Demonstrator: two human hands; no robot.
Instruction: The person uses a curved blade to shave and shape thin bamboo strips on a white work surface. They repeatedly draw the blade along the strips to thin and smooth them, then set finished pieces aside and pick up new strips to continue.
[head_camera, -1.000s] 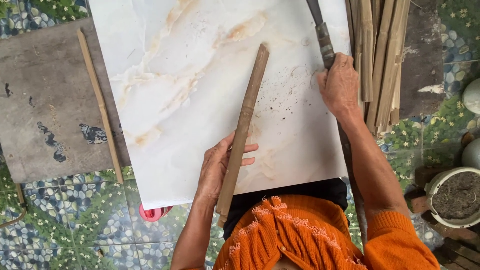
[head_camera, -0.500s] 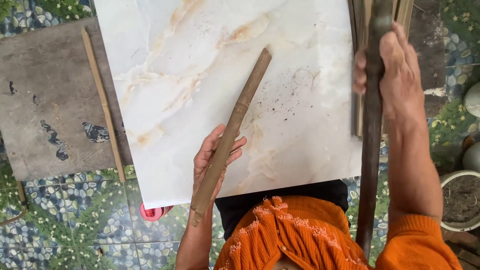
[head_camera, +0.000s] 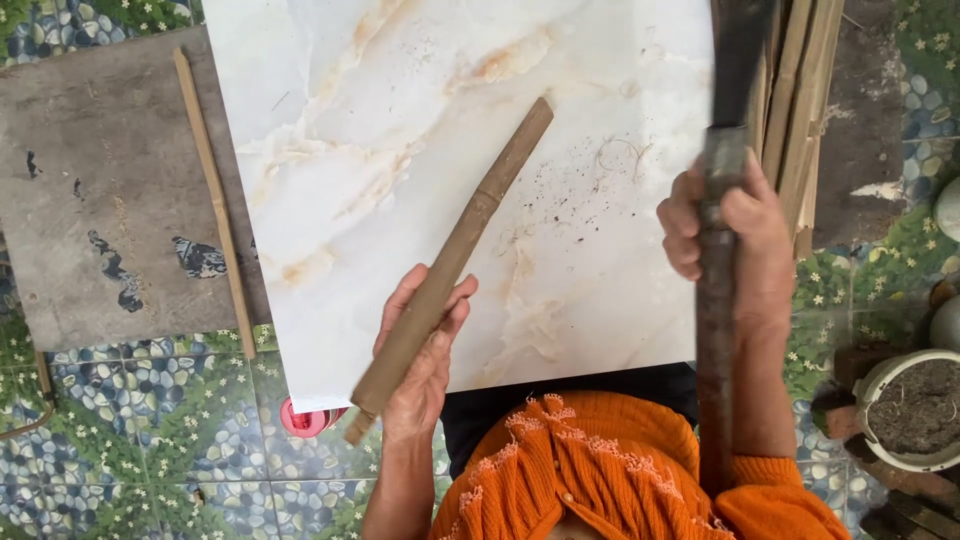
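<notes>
We saw our left hand (head_camera: 420, 365) at the lower middle of the frame, fingers curled loosely around the lower part of a brown bamboo stick (head_camera: 455, 255). The stick lay slanted across the white marbled slab (head_camera: 400, 130), its upper end pointing toward the upper right and its lower end jutting past the slab's near edge.

Our right hand (head_camera: 730, 240) was at the right of the frame, clamped on the dark handle of a long blade tool (head_camera: 720, 300), which ran nearly straight up and down through the fist. Its upper part was blurred, so we could not make out the edge.

Behind that hand, at the upper right, a bundle of split bamboo strips (head_camera: 795, 110) lay alongside the slab's right edge. A single thin bamboo strip (head_camera: 215, 205) rested on a grey board (head_camera: 100, 200) at the left of the frame, just beside the slab.

At the lower right edge stood a pale round pot (head_camera: 880, 440) filled with dark soil (head_camera: 915, 405). A small red object (head_camera: 305, 420) peeked from under the slab's lower left corner; we could not tell what it was. The patterned tiled floor (head_camera: 130, 460) showed around everything, and our orange sweater (head_camera: 600, 480) filled the bottom middle.
</notes>
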